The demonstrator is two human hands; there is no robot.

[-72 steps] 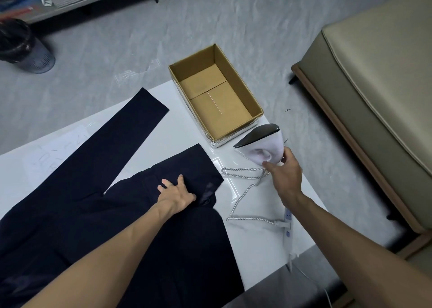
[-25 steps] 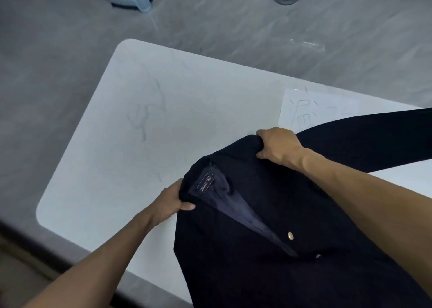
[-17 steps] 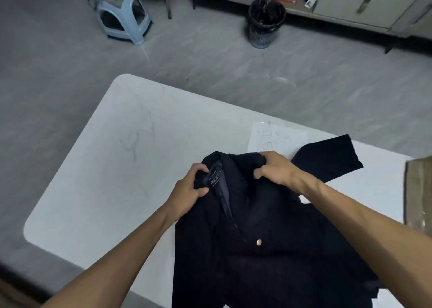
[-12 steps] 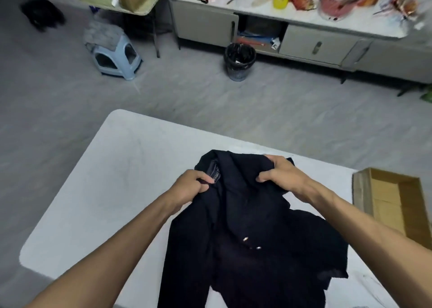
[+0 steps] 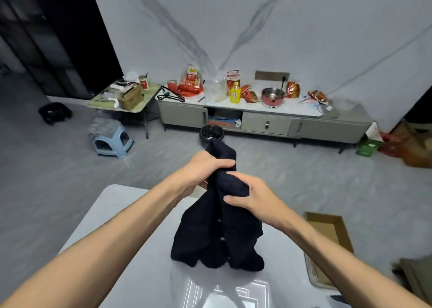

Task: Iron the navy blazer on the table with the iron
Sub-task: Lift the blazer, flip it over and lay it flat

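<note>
Blazer (image 5: 217,233) hangs over table (image 5: 152,279); cardboard box (image 5: 325,230) beside, right.

Grey-veined white wall (image 5: 280,27) ahead, long low cabinet (image 5: 264,123) beneath it, folding table (image 5: 140,103) at its left, pale blue stool (image 5: 112,141) on the grey floor (image 5: 58,186), dark doorway (image 5: 58,38) far left.

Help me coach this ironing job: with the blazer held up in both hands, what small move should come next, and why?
Probably lower the navy blazer and spread it flat on the white table. The left hand and right hand grip it bunched near its top, so it hangs crumpled over the tabletop. No iron is in view, and the blazer likely needs smoothing first.
</note>
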